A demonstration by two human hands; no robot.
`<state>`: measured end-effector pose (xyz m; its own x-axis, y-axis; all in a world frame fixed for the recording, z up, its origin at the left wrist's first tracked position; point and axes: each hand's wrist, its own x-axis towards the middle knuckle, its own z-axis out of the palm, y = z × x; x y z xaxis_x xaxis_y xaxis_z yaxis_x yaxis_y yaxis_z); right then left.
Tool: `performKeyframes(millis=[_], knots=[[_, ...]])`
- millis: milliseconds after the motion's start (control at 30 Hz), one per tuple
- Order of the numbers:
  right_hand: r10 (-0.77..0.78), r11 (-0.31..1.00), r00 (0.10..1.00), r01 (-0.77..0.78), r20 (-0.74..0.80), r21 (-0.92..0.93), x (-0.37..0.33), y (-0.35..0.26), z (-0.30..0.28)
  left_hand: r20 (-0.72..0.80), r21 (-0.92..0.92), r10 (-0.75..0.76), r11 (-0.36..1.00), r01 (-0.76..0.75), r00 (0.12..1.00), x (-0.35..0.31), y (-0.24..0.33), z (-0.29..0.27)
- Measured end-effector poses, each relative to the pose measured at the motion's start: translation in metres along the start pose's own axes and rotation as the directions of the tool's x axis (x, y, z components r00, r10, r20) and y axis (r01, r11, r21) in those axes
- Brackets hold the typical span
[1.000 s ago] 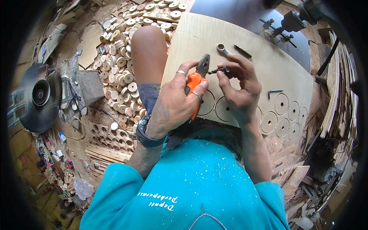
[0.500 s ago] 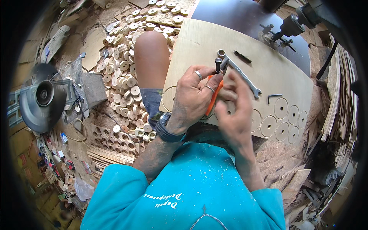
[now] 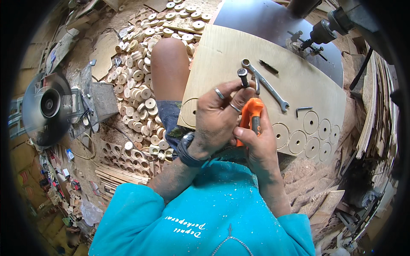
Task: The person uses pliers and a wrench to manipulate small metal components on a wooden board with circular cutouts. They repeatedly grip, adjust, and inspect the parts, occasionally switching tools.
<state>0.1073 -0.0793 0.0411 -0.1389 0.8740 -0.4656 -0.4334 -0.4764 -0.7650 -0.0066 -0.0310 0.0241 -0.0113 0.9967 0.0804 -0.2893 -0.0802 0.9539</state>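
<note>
My left hand [image 3: 215, 117], with rings and a wristwatch, pinches a short dark metal cylinder [image 3: 242, 77] upright between thumb and fingers. My right hand [image 3: 256, 147] is wrapped around the orange handles of a pair of pliers [image 3: 252, 112], whose jaws reach up just beside the cylinder. Both hands hover over a plywood board [image 3: 222, 51] resting across my lap. A combination wrench [image 3: 267, 88] lies on the board just beyond the hands.
On the board lie an Allen key [image 3: 303, 110], a dark bit [image 3: 268, 66] and several cut circles [image 3: 305, 134]. A drill press [image 3: 324, 30] stands at the far right. Wooden discs [image 3: 139, 85] cover the floor to the left, near a disc-bladed power tool [image 3: 47, 106].
The orange pliers have passed from under my left hand into my right hand's grip. My left hand now holds the metal cylinder upright, and both hands have drawn closer to my body.
</note>
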Motion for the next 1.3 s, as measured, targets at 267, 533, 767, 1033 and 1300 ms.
performKeyframes(millis=[267, 533, 767, 1033, 1300], knots=[[-0.694, 0.149, 0.646, 0.561, 0.318, -0.814, -0.009, -0.017, -0.023, 0.135, 0.505, 0.156, 0.839, -0.204, 0.978, 0.009, -0.025, -0.032], [-0.702, -0.052, 0.617, 0.454, 0.356, -0.890, 0.004, -0.010, -0.033, 0.205, 0.614, 0.225, 0.728, -0.304, 0.952, 0.012, -0.028, -0.031], [-0.602, 0.028, 0.743, 0.385, 0.292, -0.923, 0.002, -0.026, -0.032, 0.185, 0.649, 0.194, 0.712, -0.268, 0.963, 0.011, -0.028, -0.030], [-0.641, -0.183, 0.623, 0.442, 0.448, -0.878, 0.007, -0.021, -0.035, 0.185, 0.640, 0.265, 0.698, -0.320, 0.946, 0.013, -0.028, -0.030], [-0.650, -0.201, 0.625, 0.408, 0.433, -0.891, 0.007, -0.019, -0.036, 0.172, 0.644, 0.245, 0.705, -0.297, 0.954, 0.011, -0.029, -0.029]])
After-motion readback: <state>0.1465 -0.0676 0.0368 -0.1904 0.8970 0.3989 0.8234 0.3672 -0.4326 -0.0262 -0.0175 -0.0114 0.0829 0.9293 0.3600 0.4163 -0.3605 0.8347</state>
